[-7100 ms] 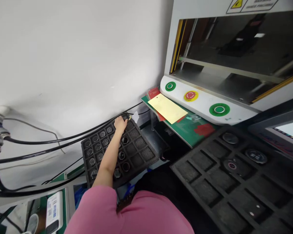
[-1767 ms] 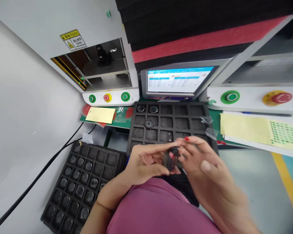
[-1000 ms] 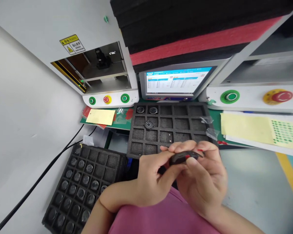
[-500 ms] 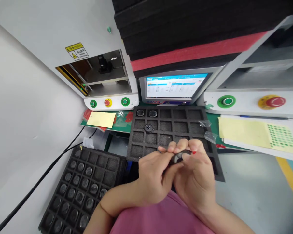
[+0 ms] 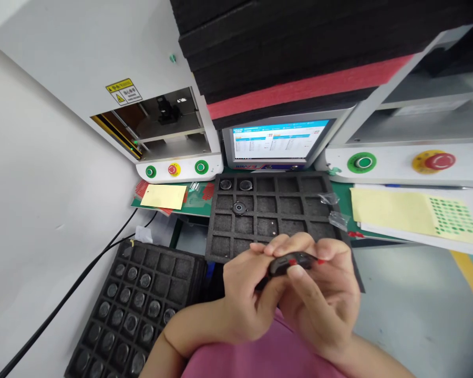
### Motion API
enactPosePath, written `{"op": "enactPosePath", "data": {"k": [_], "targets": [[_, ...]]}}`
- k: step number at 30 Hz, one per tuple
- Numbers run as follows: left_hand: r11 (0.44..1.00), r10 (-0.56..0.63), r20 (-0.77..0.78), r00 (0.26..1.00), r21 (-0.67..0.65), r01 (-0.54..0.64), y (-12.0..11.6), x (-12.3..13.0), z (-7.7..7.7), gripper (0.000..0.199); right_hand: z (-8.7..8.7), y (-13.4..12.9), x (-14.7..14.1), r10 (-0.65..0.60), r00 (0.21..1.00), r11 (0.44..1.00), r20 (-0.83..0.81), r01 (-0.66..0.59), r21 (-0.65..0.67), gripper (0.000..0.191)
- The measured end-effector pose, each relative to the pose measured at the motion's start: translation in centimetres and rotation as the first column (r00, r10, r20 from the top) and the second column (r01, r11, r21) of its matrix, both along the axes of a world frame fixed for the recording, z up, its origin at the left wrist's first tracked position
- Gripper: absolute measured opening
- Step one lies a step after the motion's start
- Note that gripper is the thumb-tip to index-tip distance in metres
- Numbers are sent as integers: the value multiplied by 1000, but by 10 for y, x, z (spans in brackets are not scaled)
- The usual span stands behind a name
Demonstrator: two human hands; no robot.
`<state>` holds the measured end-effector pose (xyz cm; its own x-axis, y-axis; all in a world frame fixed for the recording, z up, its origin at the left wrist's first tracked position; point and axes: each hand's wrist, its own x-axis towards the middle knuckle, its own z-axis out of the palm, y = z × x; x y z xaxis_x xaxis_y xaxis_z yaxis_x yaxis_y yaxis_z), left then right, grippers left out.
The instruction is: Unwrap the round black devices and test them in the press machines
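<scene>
A small dark rounded device [image 5: 287,264] with a red spot on its edge is held between my two hands above the near edge of a black foam tray [image 5: 220,227]. My left hand [image 5: 246,294] grips its left end. My right hand [image 5: 325,294] has its thumb against the near side, by the red spot, and its fingers curl round the far right side. Another bit of red shows at my right fingertips. In the foam tray lie two round pieces [image 5: 245,185] at the back left and a black round device [image 5: 239,208] in front of them.
A second foam tray [image 5: 173,286] with many round pieces stands lower left. Behind are a lit screen [image 5: 276,140], machines with green and red buttons [image 5: 439,160], and overhanging black foam [image 5: 299,47]. Yellow sheets [image 5: 390,212] and clear plastic bits [image 5: 339,220] lie right.
The dark device shows more of its side between my hands, and the red spot on it is now visible. My right thumb has straightened and my right hand has shifted slightly right.
</scene>
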<state>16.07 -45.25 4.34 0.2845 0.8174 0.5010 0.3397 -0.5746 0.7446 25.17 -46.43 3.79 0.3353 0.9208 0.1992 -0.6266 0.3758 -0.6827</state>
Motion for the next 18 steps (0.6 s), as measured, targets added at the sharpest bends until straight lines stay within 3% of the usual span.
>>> {"op": "enactPosePath", "data": {"k": [11, 18], "targets": [[991, -21, -125, 992, 127, 37, 3, 0, -12, 22, 7, 9, 3, 41, 982, 989, -184, -65, -132, 25], [996, -31, -25, 999, -86, 29, 2, -3, -3, 23, -5, 5, 2, 34, 997, 994, -63, -40, -97, 23]]}}
